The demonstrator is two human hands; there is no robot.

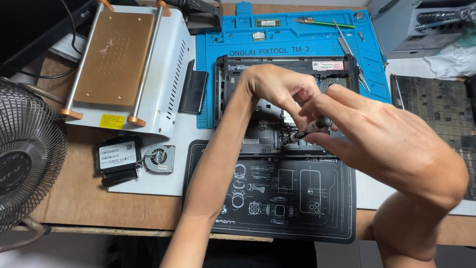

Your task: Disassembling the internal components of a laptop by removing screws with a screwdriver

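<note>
Screwdriver (pixel 311 128) pinched in right hand (pixel 391 149) fingers, tip down into opened laptop chassis (pixel 277 99) just under both hands. Left hand (pixel 277 89) curled right beside, fingertips touching the driver's tip area. Blue mat (pixel 297 34) beyond, cooling fan (pixel 158 159) way off left.

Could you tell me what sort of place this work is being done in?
Most likely an electronics repair bench: an opened laptop chassis lies on a blue repair mat, with a removed cooling fan and a screen-separator hot plate nearby.
</note>
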